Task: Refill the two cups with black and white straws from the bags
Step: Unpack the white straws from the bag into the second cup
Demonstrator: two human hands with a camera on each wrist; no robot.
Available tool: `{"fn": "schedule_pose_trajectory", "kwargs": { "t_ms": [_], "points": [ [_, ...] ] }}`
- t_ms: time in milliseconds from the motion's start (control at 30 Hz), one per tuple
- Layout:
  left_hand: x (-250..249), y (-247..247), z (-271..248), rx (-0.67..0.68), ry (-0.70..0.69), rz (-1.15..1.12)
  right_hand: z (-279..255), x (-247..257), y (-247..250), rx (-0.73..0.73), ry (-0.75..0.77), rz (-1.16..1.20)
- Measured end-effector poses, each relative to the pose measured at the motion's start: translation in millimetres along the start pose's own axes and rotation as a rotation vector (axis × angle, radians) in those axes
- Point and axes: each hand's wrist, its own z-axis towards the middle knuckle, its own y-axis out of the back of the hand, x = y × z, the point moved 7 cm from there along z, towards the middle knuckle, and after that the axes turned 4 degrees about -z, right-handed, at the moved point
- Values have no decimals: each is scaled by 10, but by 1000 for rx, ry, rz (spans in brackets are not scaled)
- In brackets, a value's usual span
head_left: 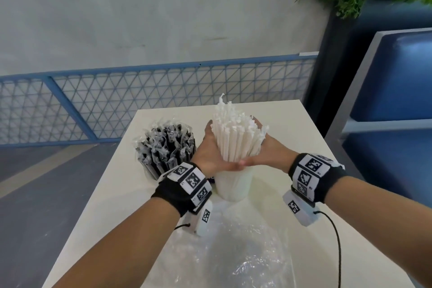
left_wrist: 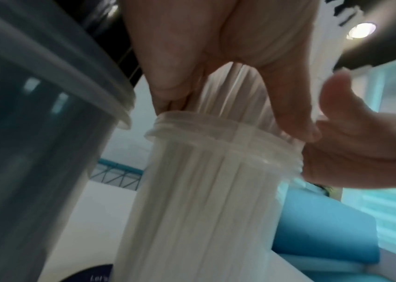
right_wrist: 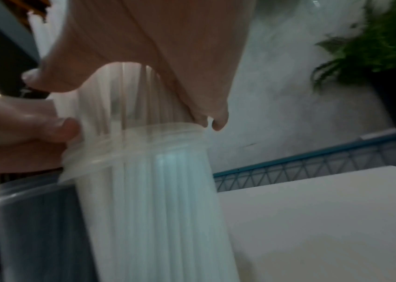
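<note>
White paper-wrapped straws [head_left: 236, 140] standing upright as one bundle in clear plastic cup [head_left: 233, 186] mid-table, w/ left hand [head_left: 210, 154] & right hand [head_left: 268, 149] cupped round them just above rim, fingers wrapped on bundle, prob. to keep it from splaying while settling. Black straws in second clear cup [head_left: 167, 147] just beside, left. Crumpled clear plastic bag [head_left: 245, 252] on white table [head_left: 327, 217], near side; nothing blocking.

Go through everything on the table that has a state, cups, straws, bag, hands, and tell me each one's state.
White straws: bundled upright in cup, gripped by both hands.
Clear cup: upright, packed.
Black straws: standing in second cup.
Plastic bag: flat, empty.
Left hand: wrapped round bundle.
Right hand: wrapped round bundle.
</note>
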Motion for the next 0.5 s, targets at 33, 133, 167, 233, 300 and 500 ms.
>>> {"fn": "schedule_pose_trajectory", "kwargs": {
  "t_ms": [33, 133, 167, 233, 300, 500],
  "points": [
    [-13, -11, 9, -10, -19, 10, 34, -6, -27, -18, 20, 0],
    [4, -22, 34, -71, -74, -66, 74, -16, -67, -138, 50, 18],
    [7, -31, 33, -79, -97, -93, 71, -5, -50, -192, 67, 34],
    [-14, -39, 17, -90, -129, -165, 62, 57, 5, -275, 111, 25],
    [-46, -7, 22, -128, -150, -234, 51, 180, 61, -298, 160, -21],
    [-361, 187, 83, -193, -227, -387, -9, 602, 266, -331, 341, -74]
  ]
}}
